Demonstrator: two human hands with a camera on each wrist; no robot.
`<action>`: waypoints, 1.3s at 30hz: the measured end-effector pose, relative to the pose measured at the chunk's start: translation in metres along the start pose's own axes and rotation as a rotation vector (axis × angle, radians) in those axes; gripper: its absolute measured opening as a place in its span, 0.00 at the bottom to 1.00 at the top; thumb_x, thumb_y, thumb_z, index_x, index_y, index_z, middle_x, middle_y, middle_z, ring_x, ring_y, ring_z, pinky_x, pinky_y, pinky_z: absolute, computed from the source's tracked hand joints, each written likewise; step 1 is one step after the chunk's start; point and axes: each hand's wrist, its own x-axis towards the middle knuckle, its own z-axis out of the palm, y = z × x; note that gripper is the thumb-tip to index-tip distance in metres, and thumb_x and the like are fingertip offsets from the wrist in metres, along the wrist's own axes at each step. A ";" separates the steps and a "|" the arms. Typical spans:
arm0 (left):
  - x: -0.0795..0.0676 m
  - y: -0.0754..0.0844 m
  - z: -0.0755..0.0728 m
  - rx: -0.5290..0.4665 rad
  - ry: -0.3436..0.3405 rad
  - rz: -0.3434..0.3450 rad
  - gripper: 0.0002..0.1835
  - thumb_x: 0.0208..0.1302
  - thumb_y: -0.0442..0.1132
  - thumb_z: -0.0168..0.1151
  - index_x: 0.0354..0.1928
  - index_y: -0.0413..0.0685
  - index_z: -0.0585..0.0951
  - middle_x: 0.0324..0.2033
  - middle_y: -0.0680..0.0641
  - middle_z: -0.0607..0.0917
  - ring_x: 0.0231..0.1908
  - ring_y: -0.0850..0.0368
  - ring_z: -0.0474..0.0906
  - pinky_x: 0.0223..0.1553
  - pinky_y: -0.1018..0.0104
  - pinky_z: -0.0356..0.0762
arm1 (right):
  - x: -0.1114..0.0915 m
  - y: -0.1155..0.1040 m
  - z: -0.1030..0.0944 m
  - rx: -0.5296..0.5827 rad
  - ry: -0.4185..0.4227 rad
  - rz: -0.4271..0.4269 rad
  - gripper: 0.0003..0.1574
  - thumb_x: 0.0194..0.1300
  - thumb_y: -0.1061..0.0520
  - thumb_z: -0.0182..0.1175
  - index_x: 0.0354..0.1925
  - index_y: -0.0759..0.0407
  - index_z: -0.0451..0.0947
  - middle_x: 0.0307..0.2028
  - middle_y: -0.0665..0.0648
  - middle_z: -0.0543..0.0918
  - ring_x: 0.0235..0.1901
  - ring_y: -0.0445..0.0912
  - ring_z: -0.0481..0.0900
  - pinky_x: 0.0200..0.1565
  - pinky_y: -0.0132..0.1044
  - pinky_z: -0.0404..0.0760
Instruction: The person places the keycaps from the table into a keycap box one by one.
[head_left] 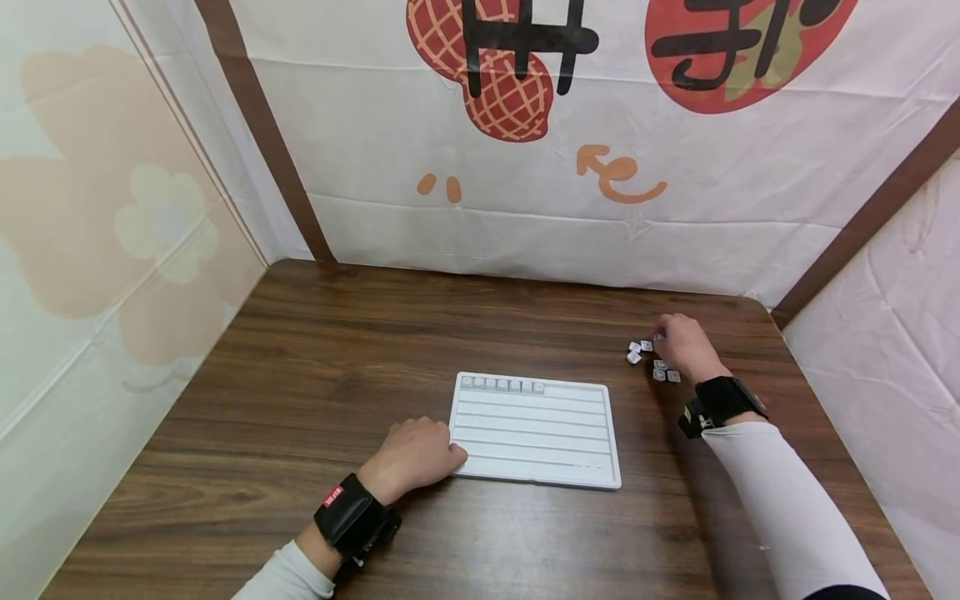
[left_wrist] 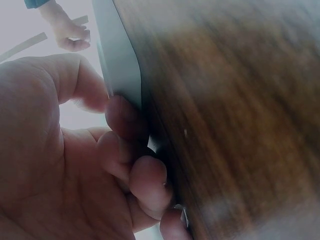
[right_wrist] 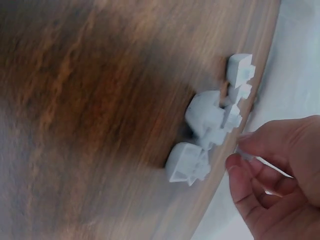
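My left hand (head_left: 416, 454) grips the left edge of a white ridged tray (head_left: 532, 435), thumb on top and fingers curled at its side. Several small white keycaps (head_left: 491, 383) stand in a line along the tray's top row, from its left end. At the back right of the table, my right hand (head_left: 686, 343) pinches one small white keycap (right_wrist: 245, 154) between thumb and forefinger. Loose keycaps (head_left: 633, 357) lie just left of that hand, with a few more below it. In the right wrist view, hollow undersides with stems show on the nearby keycaps (right_wrist: 205, 117).
A dark wood-grain table (head_left: 300, 375) bears everything. A printed white cloth (head_left: 375, 125) hangs behind its back edge, with further cloth walls at the left and right. Black camera bands (head_left: 352, 518) circle both wrists.
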 end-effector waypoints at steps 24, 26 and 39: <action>-0.002 0.001 0.000 -0.006 0.028 -0.007 0.19 0.58 0.46 0.56 0.12 0.52 0.67 0.15 0.53 0.67 0.21 0.54 0.65 0.31 0.53 0.65 | -0.017 -0.062 0.010 0.214 0.022 -0.149 0.19 0.67 0.66 0.58 0.55 0.69 0.79 0.48 0.65 0.79 0.45 0.56 0.78 0.46 0.49 0.76; -0.002 0.001 0.000 -0.008 0.031 -0.008 0.19 0.58 0.46 0.56 0.12 0.52 0.67 0.15 0.53 0.66 0.20 0.54 0.64 0.30 0.55 0.64 | -0.019 -0.067 0.011 0.221 0.013 -0.156 0.18 0.67 0.66 0.58 0.55 0.69 0.80 0.49 0.64 0.79 0.45 0.56 0.78 0.46 0.48 0.76; -0.002 0.003 -0.002 -0.015 0.034 -0.003 0.18 0.58 0.45 0.56 0.13 0.52 0.67 0.15 0.53 0.66 0.20 0.54 0.64 0.29 0.55 0.64 | -0.027 -0.092 0.024 0.199 -0.070 -0.215 0.15 0.63 0.67 0.60 0.48 0.63 0.83 0.44 0.59 0.81 0.41 0.50 0.79 0.43 0.45 0.78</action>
